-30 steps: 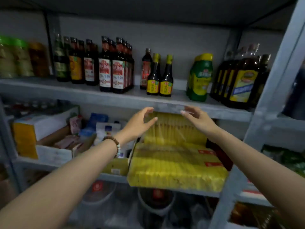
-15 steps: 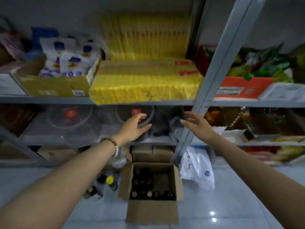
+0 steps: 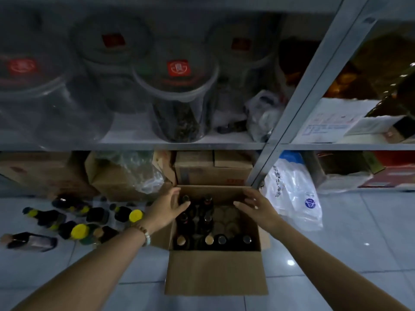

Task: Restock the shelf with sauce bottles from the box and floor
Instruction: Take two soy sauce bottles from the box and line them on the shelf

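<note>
1. Location: the open cardboard box [image 3: 215,272] sits on the tiled floor [image 3: 336,254] at lower centre of the frame, in front of the lowest shelf [image 3: 134,145]. The sauce bottles [image 3: 208,240] stand upright in it, along the front row and the left columns. The right rear part of the box looks unfilled.
2. The floor bottles [image 3: 135,215] lie on their sides at centre left, several with yellow caps, just beside the box.
3. Handling (judgement): dark and rigid, probably glass and full, so heavy for their size, smooth-walled and breakable on tile. They are packed close, so only caps and necks are reachable.
4. Grip point (judgement): take the neck just under the cap, lift straight up to clear the neighbours, then support the body once it is free. One bottle per hand seems the safe load.
5. Left hand [image 3: 167,209]: palm down over the box's upper-left corner, fingers loosely spread and slightly bent, tips close to a rear bottle cap. Whether they touch it cannot be told. It holds nothing.
6. Right hand [image 3: 258,208]: over the right rear of the box, fingers extended and a little apart, pointing toward frame left. It holds nothing.
7. Both forearms reach in from the lower corners and converge on the box.
</note>
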Demonstrator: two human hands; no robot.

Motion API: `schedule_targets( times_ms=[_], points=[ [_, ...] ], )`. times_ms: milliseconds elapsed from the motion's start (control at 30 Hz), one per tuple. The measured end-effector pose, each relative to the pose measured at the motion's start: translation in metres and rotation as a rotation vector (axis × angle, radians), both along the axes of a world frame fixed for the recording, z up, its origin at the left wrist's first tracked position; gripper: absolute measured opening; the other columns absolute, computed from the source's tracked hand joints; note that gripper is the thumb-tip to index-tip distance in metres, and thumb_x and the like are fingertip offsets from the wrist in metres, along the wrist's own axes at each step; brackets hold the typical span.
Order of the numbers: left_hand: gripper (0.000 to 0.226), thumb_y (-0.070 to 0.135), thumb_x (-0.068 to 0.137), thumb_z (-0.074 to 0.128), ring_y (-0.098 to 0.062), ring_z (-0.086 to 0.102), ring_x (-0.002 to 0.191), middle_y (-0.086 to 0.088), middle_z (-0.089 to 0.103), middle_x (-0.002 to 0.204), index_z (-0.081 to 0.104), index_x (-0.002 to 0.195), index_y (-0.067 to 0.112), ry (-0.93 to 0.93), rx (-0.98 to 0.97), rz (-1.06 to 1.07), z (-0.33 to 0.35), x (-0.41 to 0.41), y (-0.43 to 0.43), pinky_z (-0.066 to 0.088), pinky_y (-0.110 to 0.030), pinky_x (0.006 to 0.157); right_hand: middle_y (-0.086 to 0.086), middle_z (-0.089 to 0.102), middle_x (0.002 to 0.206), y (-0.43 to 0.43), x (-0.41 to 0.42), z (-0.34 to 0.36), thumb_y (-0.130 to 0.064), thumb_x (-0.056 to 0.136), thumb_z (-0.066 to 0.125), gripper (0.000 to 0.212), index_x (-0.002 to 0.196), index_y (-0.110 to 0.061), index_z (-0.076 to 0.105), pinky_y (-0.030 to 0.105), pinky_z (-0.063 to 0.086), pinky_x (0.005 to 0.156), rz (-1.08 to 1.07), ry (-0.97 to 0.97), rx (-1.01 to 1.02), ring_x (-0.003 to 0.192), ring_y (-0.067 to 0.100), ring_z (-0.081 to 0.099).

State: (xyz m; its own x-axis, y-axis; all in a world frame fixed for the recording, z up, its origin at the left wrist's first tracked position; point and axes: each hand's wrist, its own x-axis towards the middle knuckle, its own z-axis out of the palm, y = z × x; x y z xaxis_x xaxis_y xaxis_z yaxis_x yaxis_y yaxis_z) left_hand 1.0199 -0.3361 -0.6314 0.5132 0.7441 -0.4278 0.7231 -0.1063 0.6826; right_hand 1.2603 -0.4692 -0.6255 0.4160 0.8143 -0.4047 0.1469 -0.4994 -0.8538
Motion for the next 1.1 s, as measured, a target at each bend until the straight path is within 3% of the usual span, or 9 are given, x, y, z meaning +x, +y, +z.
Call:
schedule_targets(
  times_ms=[233,333,400,500,567,667,800,967,1100],
  points=[
    [0.066,0.045,0.082,0.063,-0.014,0.044,0.126,0.004,0.047,0.137,0.038,0.138,0.021,-0.078,-0.042,0.074,-0.132,-0.013,0.039,0.036,-0.022,0.092,-0.005,0.05,0.122,0.045,-0.006,-0.14,-0.024,0.079,0.075,0.061,0.133,-0.021,0.044,0.027,0.045,0.095,0.084,0.018,-0.009,0.116,0.012,0.049],
    [0.077,0.058,0.073,0.063,-0.011,0.045,0.126,0.01,0.049,0.135,0.038,0.138,0.025,-0.102,0.034,0.044,-0.168,-0.008,0.053,0.038,-0.024,0.095,-0.005,0.053,0.124,0.069,-0.003,-0.182,-0.027,0.078,0.075,0.063,0.132,-0.022,0.044,0.033,0.046,0.1,0.107,0.027,0.002,0.121,0.015,0.049],
    [0.081,0.068,0.068,0.059,-0.011,0.044,0.127,0.013,0.05,0.134,0.038,0.136,0.03,-0.104,0.097,0.012,-0.187,-0.001,0.062,0.037,-0.027,0.1,-0.003,0.054,0.122,0.085,-0.004,-0.204,-0.023,0.079,0.074,0.062,0.133,-0.018,0.043,0.028,0.046,0.097,0.106,0.051,0.02,0.117,0.014,0.05],
    [0.093,0.091,0.055,0.038,-0.01,0.037,0.132,0.013,0.05,0.135,0.045,0.129,0.035,-0.071,0.302,-0.058,-0.214,0.008,0.075,0.019,-0.038,0.116,0.001,0.054,0.125,0.104,-0.007,-0.235,-0.021,0.08,0.074,0.063,0.135,-0.012,0.043,0.015,0.044,0.086,0.12,0.014,0.037,0.111,0.01,0.05],
    [0.099,0.097,0.05,0.025,-0.008,0.027,0.138,0.007,0.046,0.141,0.049,0.125,0.037,-0.018,0.42,-0.106,-0.228,0.009,0.08,0.002,-0.037,0.118,0.003,0.058,0.122,0.112,-0.007,-0.254,-0.02,0.079,0.075,0.063,0.134,-0.007,0.046,0.005,0.046,0.074,0.124,-0.005,0.063,0.107,0.01,0.054],
    [0.093,0.096,0.052,0.021,-0.007,0.023,0.139,0.01,0.049,0.138,0.054,0.119,0.041,0.033,0.546,-0.138,-0.242,0.011,0.081,-0.002,-0.039,0.115,0.002,0.062,0.107,0.118,-0.009,-0.274,-0.016,0.08,0.074,0.051,0.126,-0.005,0.052,0.002,0.046,0.065,0.131,-0.02,0.087,0.097,0.009,0.059],
    [0.057,0.072,0.076,0.05,-0.014,0.022,0.14,0.006,0.049,0.138,0.053,0.124,0.041,0.145,0.649,-0.17,-0.245,0.019,0.079,0.001,-0.036,0.115,0.004,0.068,0.099,0.12,-0.009,-0.291,-0.016,0.08,0.073,0.037,0.114,-0.003,0.062,0.008,0.049,0.073,0.135,-0.051,0.134,0.091,0.011,0.064],
    [0.056,0.075,0.073,0.048,-0.021,0.017,0.143,-0.002,0.046,0.143,0.054,0.121,0.047,0.235,0.648,-0.173,-0.26,0.021,0.087,0.006,-0.036,0.118,0.006,0.071,0.103,0.119,-0.004,-0.301,-0.018,0.08,0.074,0.032,0.109,-0.006,0.066,0.022,0.051,0.087,0.135,-0.047,0.175,0.099,0.015,0.066],
    [0.051,0.062,0.075,0.061,-0.025,0.01,0.144,-0.01,0.035,0.149,0.056,0.122,0.042,0.267,0.668,-0.147,-0.256,0.03,0.08,0.002,-0.037,0.117,0.001,0.072,0.098,0.121,-0.004,-0.304,-0.02,0.079,0.074,0.027,0.104,-0.011,0.068,0.024,0.052,0.088,0.151,-0.054,0.196,0.096,0.012,0.066]
  ],
)
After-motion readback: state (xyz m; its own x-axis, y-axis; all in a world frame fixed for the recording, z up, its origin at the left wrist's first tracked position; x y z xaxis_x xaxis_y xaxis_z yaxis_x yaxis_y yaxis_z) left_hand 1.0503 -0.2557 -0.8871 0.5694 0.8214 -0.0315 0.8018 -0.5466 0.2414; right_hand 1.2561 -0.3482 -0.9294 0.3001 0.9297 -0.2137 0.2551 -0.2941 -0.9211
